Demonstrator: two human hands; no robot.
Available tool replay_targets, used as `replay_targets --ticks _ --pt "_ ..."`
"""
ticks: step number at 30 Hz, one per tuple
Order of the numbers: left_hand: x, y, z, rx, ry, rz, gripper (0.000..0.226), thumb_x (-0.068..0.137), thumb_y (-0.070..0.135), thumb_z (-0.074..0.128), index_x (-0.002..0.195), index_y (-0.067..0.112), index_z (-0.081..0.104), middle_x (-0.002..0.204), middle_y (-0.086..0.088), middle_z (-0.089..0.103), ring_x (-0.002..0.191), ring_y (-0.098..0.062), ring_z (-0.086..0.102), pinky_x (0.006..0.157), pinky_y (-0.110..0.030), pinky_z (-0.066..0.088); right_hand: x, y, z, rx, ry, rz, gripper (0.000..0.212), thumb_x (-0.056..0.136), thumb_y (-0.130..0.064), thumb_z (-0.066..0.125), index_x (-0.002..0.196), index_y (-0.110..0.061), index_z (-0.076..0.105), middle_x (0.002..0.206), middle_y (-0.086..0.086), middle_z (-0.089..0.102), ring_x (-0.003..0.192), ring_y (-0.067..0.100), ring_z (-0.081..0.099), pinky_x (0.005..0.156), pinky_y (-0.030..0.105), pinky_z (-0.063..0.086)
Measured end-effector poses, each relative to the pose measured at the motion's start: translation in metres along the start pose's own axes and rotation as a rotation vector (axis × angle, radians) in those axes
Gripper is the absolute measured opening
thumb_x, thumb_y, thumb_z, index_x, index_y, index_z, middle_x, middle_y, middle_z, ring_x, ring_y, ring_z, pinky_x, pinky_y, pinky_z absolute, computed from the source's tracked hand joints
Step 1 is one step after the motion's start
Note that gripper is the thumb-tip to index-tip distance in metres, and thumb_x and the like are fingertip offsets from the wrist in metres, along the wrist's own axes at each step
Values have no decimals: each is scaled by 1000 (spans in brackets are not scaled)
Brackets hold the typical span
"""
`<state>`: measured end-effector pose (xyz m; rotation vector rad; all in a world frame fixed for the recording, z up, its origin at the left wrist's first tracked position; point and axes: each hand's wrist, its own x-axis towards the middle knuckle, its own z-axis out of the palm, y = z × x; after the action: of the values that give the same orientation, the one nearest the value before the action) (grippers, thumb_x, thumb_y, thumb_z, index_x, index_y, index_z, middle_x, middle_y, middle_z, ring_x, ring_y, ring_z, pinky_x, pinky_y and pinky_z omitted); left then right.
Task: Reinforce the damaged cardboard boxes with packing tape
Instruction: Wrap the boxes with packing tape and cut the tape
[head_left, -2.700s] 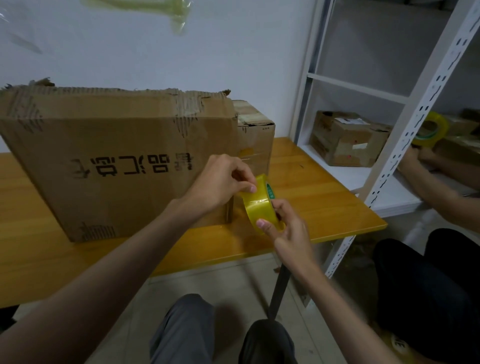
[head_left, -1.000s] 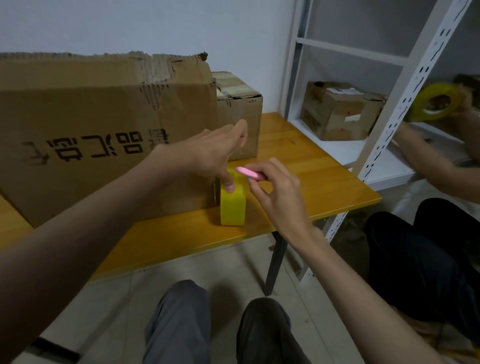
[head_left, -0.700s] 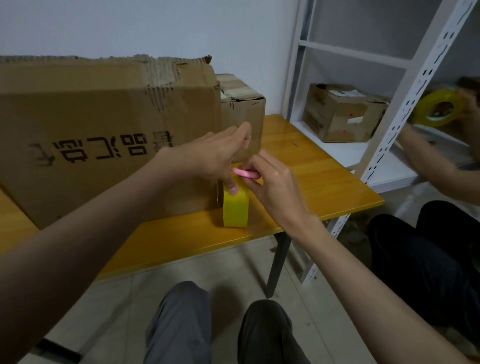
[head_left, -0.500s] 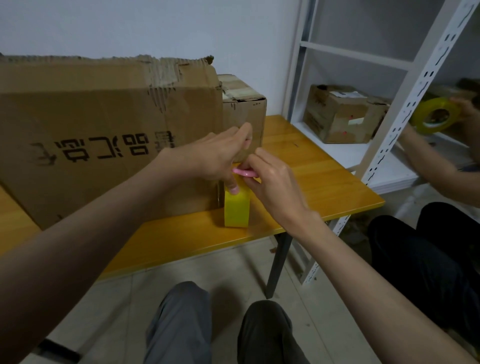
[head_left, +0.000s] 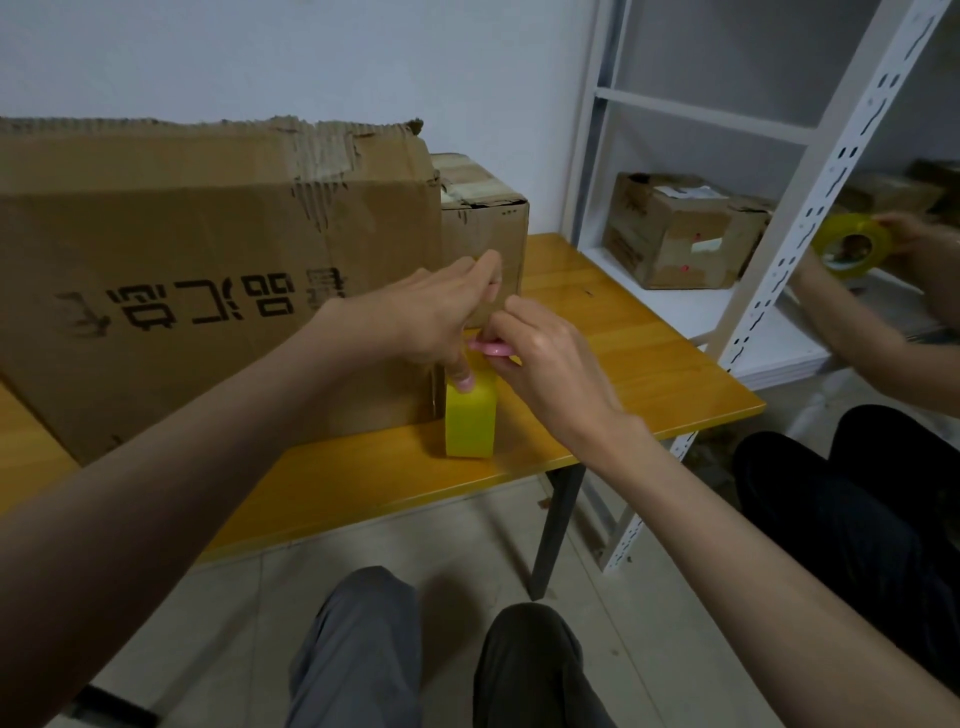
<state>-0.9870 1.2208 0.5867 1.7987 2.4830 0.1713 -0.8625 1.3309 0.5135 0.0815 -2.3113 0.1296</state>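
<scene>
The large torn cardboard box (head_left: 208, 280) stood on our wooden table (head_left: 613, 338), a smaller box (head_left: 485, 218) at its two o'clock. The yellow tape roll (head_left: 470, 421) stood on edge at the big box's five o'clock corner. Our left hand (head_left: 431, 322) pressed its thumb onto the roll; our right hand (head_left: 540, 364) gripped a pink cutter (head_left: 491, 347).

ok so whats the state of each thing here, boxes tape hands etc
large cardboard box: on the table, top edge torn, outer layer peeled
small cardboard box: closed, taped across its top
yellow tape roll: standing on edge on the table
left hand: thumb pressing on the roll
right hand: gripping a pink tool
shelf box: patched with tape
second tape roll: held by another person
</scene>
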Motion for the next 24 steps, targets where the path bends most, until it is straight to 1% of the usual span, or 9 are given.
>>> replay_targets --ticks 4,6,8,11,14,16,18,20,24 --pt "1 -3 1 -3 11 -8 86 54 39 98 103 28 28 105 7 41 96 -22 50 69 -33 32 -25 31 -11 -58 18 113 11 90 -11 75 87 -8 64 86 2 57 74 19 53 58 30 40" --pt "2 -4 2 -5 9 -24 88 53 39 98 103 30 26 108 6 42 97 -23 51 74 -38 41 -39 46 -9 -14 18 271 10 89 -16 77 89 -11 68 85 -5 56 71 11 52 59 22 40" --pt "1 -2 2 -2 12 -38 89 53 38 98 105 31 27 113 6 41 101 -25 52 83 -45 47 -48 56 2 76 -46 502 15 88 -23 80 97 -15 71 81 -11 59 67 4 54 58 19 42" --pt "-1 -1 1 -47 28 -51 89 53 35 99 105 30 27 114 5 40 99 -23 55 77 -39 42 -58 62 25 275 -231 744 21 86 -26 82 96 -21 64 75 -10 63 69 4 59 58 24 42" --pt "-4 -3 3 -100 39 -65 90 51 34 99 98 31 23 110 7 41 97 -21 58 71 -34 39 -64 58 44 235 -258 788 21 89 -31 77 105 -21 68 98 -1 65 93 15 60 73 26 43" --pt "-7 -3 4 -136 56 -57 91 51 33 100 97 31 22 114 5 43 97 -21 60 68 -34 40 -65 45 48 214 -134 789 29 94 -38 71 118 -22 67 118 5 58 111 17 53 90 28 46" --pt "-9 -2 4 -167 69 -47 92 51 31 100 103 29 24 120 2 45 96 -20 61 65 -32 38 -60 18 42 588 100 844 31 96 -40 67 119 -21 63 110 11 61 101 15 59 89 28 52" --pt "-10 -1 3 -184 81 -38 95 52 28 100 112 28 26 122 1 48 93 -18 62 62 -31 42 -55 -8 36 977 104 868 48 92 -43 69 131 -22 50 97 10 65 90 16 65 84 31 55" --pt "-10 -2 3 -235 93 -56 99 61 19 98 127 31 25 107 -3 64 88 -18 67 79 -45 58 -52 -32 38 1086 -13 829 77 92 -23 75 151 -31 26 80 2 48 77 14 50 78 26 48"
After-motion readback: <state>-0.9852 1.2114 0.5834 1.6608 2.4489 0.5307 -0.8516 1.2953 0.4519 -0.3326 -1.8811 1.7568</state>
